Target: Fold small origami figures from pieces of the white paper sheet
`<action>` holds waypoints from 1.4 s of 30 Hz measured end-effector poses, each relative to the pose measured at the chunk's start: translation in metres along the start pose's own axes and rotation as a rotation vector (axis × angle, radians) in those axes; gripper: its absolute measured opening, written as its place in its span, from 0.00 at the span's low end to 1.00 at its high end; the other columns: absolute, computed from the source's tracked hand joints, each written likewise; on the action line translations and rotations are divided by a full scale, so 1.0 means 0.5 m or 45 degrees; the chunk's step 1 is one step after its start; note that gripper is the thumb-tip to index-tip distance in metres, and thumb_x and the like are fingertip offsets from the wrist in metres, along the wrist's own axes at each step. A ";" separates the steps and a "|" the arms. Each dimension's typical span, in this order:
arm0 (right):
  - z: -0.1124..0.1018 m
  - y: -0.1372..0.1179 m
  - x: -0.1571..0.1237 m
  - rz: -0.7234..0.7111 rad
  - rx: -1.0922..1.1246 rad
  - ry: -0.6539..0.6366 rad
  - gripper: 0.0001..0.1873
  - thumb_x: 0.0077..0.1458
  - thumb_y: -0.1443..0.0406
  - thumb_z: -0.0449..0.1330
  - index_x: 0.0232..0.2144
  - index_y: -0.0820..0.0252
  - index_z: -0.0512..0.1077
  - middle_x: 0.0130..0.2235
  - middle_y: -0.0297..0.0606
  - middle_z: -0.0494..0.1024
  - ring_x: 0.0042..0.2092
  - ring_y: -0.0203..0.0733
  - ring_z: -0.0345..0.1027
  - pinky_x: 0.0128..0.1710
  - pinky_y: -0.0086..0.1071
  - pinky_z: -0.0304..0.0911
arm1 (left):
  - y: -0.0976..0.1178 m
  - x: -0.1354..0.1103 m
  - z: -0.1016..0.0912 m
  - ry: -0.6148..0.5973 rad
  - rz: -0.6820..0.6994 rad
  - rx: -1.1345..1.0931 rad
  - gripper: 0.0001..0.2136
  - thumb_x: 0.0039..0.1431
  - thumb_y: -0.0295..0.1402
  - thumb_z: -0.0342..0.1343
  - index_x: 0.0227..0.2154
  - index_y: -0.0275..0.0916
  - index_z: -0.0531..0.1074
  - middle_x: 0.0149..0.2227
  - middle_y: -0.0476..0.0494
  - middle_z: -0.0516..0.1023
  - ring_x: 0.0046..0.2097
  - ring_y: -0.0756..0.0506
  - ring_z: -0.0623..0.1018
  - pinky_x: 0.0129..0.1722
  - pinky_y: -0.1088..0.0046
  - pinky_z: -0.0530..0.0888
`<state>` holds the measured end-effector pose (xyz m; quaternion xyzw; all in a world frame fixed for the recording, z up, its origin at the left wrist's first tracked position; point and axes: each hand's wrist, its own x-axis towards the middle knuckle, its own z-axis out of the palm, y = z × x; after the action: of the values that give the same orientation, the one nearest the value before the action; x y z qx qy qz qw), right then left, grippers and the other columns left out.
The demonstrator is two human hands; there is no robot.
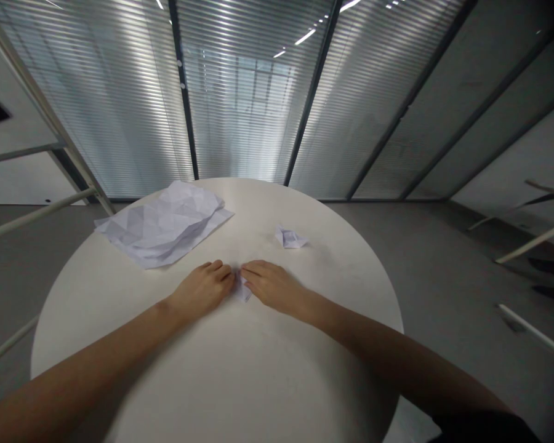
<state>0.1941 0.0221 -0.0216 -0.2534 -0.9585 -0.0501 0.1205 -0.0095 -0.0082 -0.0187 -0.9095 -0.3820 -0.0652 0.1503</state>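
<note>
Stretched in from both lower corners, with bare forearms (96, 363) over a round white table (268, 381) and a dark sleeve (484, 427) at the lower right. Closed, with the fingers of the right hand (271, 285), on the upper right part of a small folded paper (242, 291) near mid-table. Curled, with the fingers of the left hand (204, 287), against its left side; too hidden to tell whether pinching or only steadying. Lying between the two sets of fingertips, with its long axis seemingly toward the body and a free end poking out on the near side. Touched by both hands, so no nearer to one than to the other, though overlapped more by the right. Set beyond the right hand, apart from it: a hollow paper form (290, 238). Spread beyond the left, toward the far-left rim: a pile of creased sheets (166, 221).
</note>
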 end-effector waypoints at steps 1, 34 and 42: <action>0.007 0.002 -0.003 -0.041 -0.017 0.001 0.16 0.62 0.69 0.47 0.48 0.64 0.69 0.51 0.46 0.73 0.54 0.43 0.64 0.56 0.38 0.58 | 0.001 -0.003 0.001 -0.011 0.025 0.001 0.08 0.62 0.28 0.48 0.31 0.36 0.71 0.32 0.41 0.72 0.35 0.45 0.70 0.36 0.68 0.68; -0.040 0.051 0.047 0.601 0.686 -0.328 0.23 0.35 0.63 0.71 0.38 0.61 0.71 0.29 0.31 0.73 0.29 0.35 0.64 0.27 0.26 0.51 | -0.033 -0.003 0.007 0.111 -0.603 -0.441 0.24 0.54 0.42 0.57 0.52 0.40 0.63 0.45 0.38 0.72 0.48 0.37 0.71 0.45 0.59 0.69; -0.012 0.012 0.057 0.886 0.565 0.292 0.04 0.51 0.65 0.59 0.29 0.60 0.69 0.26 0.31 0.70 0.28 0.35 0.59 0.27 0.28 0.48 | 0.013 0.033 -0.002 0.774 -1.117 -1.156 0.22 0.52 0.42 0.58 0.46 0.41 0.60 0.52 0.40 0.64 0.47 0.42 0.71 0.39 0.67 0.71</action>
<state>0.1745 0.0398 -0.0081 -0.5224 -0.7838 0.1731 0.2878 0.0065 -0.0018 -0.0154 -0.5854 -0.5899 -0.5246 -0.1846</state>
